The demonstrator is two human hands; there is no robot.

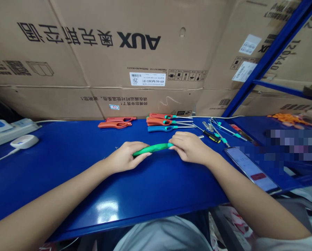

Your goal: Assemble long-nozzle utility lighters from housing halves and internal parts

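Head-worn view, facing forward, downward, close

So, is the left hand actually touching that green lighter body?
Touching. The head view plainly shows the left hand closed around one end of the green lighter body, with no gap.

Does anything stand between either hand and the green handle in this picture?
Nothing visible does: the left hand grips one end of the green handle directly, and the right hand pinches its teal end.

Workshop: blue workbench (156,188), screwdriver (212,137), laid-out orange handles (112,124), cardboard (184,52).
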